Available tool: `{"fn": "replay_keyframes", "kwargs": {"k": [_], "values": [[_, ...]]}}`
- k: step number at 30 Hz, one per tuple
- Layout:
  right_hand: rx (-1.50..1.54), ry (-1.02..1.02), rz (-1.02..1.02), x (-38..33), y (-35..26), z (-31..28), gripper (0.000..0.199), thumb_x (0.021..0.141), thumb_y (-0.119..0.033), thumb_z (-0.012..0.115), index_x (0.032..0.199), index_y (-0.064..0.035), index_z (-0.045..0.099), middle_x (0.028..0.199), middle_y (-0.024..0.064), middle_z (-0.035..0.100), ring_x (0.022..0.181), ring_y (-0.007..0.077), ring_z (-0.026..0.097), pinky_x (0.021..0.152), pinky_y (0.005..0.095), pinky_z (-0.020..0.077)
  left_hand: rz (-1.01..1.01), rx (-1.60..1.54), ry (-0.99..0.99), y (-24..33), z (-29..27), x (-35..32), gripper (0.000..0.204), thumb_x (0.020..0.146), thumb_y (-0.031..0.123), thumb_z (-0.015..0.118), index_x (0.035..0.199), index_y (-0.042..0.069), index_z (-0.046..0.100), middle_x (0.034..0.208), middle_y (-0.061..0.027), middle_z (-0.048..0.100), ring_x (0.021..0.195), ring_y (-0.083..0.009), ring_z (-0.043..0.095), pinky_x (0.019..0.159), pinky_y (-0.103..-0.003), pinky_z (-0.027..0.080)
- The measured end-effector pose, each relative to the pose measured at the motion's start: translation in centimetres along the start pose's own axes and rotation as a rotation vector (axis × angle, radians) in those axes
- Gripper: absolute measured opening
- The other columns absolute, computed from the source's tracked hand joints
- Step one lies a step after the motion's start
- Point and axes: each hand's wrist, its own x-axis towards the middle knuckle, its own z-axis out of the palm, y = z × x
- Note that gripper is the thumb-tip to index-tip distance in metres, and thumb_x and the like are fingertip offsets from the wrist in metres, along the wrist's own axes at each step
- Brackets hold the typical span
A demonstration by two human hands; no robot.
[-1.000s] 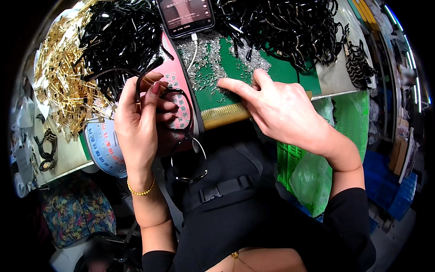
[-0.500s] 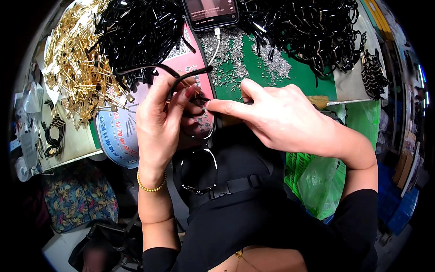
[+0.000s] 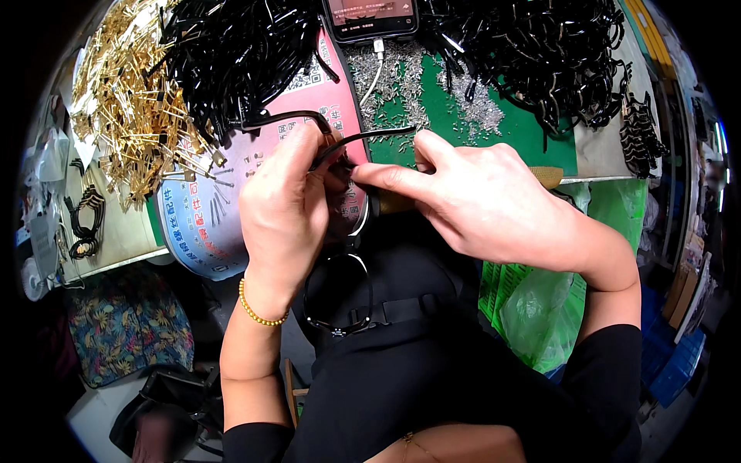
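A pair of eyeglasses hangs from my left hand (image 3: 285, 201), which is closed around it by the hinge area. Its dark rims (image 3: 338, 330) dangle low in front of my black clothing. Two black temples stick out above the fingers, one bent to the left and one temple (image 3: 378, 133) pointing right. My right hand (image 3: 486, 197) comes in from the right with its index finger stretched out, the tip touching the hinge area beside my left fingertips. Its thumb is raised apart from the index finger, and its other fingers are mostly hidden underneath. The exact contact spot is in shadow.
Black temples (image 3: 239, 54) lie heaped at the back left, more black temples (image 3: 540, 62) at the back right. Gold metal parts (image 3: 127, 100) pile up far left. Small silver screws (image 3: 401, 92) scatter over the green mat (image 3: 532, 150). A phone (image 3: 374, 19) with a cable stands behind. A printed mat (image 3: 224, 239) lies beneath.
My left hand has turned, hiding its thumb, and the temples have swung to the right with it. My right index finger stays at the hinge area. The view has shifted slightly.
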Motion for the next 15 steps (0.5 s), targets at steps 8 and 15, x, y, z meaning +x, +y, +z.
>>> {"fn": "replay_keyframes", "kwargs": {"k": [8,15], "values": [[-0.02,0.167,0.005,0.7,-0.4,0.7,0.053,0.083,-0.007,0.065,0.134,-0.0196,0.061,0.098,0.0185,0.058,0.064,0.0288,0.069,0.052,0.0386,0.0544,-0.149,-0.199,0.029,-0.1,0.0,0.3,0.013,0.095,-0.003,0.063,0.107,0.002,0.063,0.08,-0.0041,0.069,0.061,-0.0088,0.066,0.054,-0.025,0.052],[-0.189,0.257,-0.044,0.7,-0.3,1.8,0.047,0.085,-0.014,0.065,0.131,-0.0217,0.062,0.096,0.0135,0.058,0.064,0.0236,0.066,0.05,0.0347,0.0531,-0.216,-0.242,0.015,0.4,0.1,0.3,0.01,0.097,0.0,0.063,0.106,0.002,0.063,0.083,-0.0024,0.07,0.061,-0.0063,0.065,0.051,-0.022,0.051]]}}
